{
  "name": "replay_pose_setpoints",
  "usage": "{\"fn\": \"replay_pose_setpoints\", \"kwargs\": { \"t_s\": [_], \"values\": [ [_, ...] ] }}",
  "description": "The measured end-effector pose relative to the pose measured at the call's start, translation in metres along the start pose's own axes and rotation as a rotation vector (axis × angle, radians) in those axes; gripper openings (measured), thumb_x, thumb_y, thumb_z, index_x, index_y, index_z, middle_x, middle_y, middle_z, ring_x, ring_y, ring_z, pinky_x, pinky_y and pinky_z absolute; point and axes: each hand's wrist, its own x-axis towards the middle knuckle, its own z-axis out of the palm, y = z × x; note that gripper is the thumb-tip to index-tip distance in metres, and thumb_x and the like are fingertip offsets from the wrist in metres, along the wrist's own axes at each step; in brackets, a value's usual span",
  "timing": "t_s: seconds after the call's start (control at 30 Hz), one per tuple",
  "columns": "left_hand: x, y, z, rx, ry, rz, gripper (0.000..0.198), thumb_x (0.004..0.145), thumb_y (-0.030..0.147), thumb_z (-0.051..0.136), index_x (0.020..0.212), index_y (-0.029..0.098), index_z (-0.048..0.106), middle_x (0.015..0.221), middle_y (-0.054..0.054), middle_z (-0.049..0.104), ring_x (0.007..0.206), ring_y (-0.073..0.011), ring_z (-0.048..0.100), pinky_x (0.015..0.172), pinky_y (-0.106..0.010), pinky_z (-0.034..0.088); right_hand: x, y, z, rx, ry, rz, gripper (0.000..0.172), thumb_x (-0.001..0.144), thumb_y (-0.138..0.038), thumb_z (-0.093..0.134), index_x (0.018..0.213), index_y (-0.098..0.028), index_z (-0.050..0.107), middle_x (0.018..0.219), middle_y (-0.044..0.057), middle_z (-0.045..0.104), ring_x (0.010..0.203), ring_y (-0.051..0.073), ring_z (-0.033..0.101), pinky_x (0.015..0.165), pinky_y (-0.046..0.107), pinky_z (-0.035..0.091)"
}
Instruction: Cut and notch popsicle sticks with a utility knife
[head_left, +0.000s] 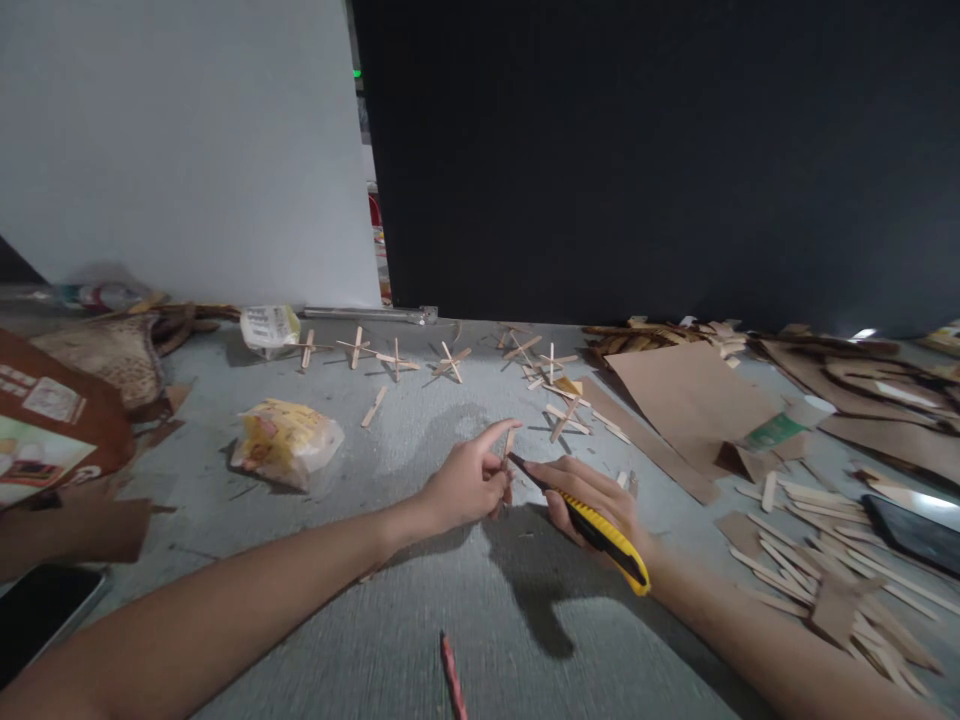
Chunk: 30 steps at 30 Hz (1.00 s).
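My left hand pinches a short wooden craft stick upright, its index finger stretched out beyond the stick. In my right hand is a yellow and black utility knife, its tip end against or very close to the stick. The blade itself is too small to make out. Behind the hands, several sticks joined into crosses stand in a row, among them one cross in the middle. A loose stick piece lies left of centre.
A red pencil lies near me. On the left are a yellow snack wrapper, a brown bag and a phone. Loose craft sticks, cardboard and another phone lie right. Dark and white panels stand behind.
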Motion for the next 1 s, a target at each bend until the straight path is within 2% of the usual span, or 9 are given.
{"fn": "replay_pose_setpoints", "kwargs": {
  "t_s": [0.1,0.3,0.43,0.67,1.0],
  "values": [
    [-0.001,0.001,0.001,0.015,0.008,-0.008,0.078,0.092,0.013,0.059,0.166,0.018,0.036,0.065,0.003,0.065,0.043,-0.0091,0.054,0.047,-0.019,0.042,-0.002,-0.001,0.001,-0.035,-0.024,0.003,0.044,0.105,-0.013,0.048,0.147,-0.023,0.056,0.092,0.008,0.075,0.073,0.022,0.073,0.064,0.034,0.060],
    [0.000,-0.001,0.004,-0.013,0.022,-0.002,0.083,0.084,0.007,0.060,0.163,0.019,0.038,0.069,0.004,0.064,0.046,-0.0087,0.055,0.050,-0.019,0.044,-0.001,-0.004,0.001,-0.085,-0.073,-0.026,0.047,0.105,-0.011,0.047,0.151,-0.023,0.053,0.095,0.008,0.075,0.073,0.021,0.072,0.067,0.035,0.061],
    [0.000,-0.002,0.005,-0.040,0.010,-0.005,0.087,0.080,0.004,0.060,0.163,0.020,0.037,0.072,0.004,0.063,0.050,-0.0090,0.056,0.051,-0.018,0.044,0.000,-0.005,0.001,-0.102,-0.067,-0.042,0.049,0.105,-0.009,0.046,0.152,-0.022,0.051,0.091,0.007,0.073,0.069,0.021,0.068,0.062,0.034,0.059],
    [-0.002,-0.004,0.008,-0.068,0.029,-0.024,0.079,0.087,0.009,0.061,0.161,0.024,0.040,0.073,0.004,0.062,0.051,-0.0088,0.056,0.053,-0.019,0.044,0.003,-0.009,0.002,-0.109,-0.012,-0.034,0.051,0.101,-0.006,0.049,0.149,-0.021,0.054,0.089,0.006,0.073,0.068,0.020,0.069,0.059,0.032,0.059],
    [-0.005,0.002,0.008,0.042,0.043,0.000,0.072,0.093,0.016,0.060,0.162,0.020,0.039,0.072,0.002,0.067,0.051,-0.0105,0.057,0.053,-0.020,0.044,0.006,-0.017,0.000,-0.029,0.039,0.103,0.042,0.104,-0.008,0.048,0.140,-0.023,0.064,0.096,0.007,0.079,0.074,0.020,0.078,0.070,0.031,0.066]
  ]
}}
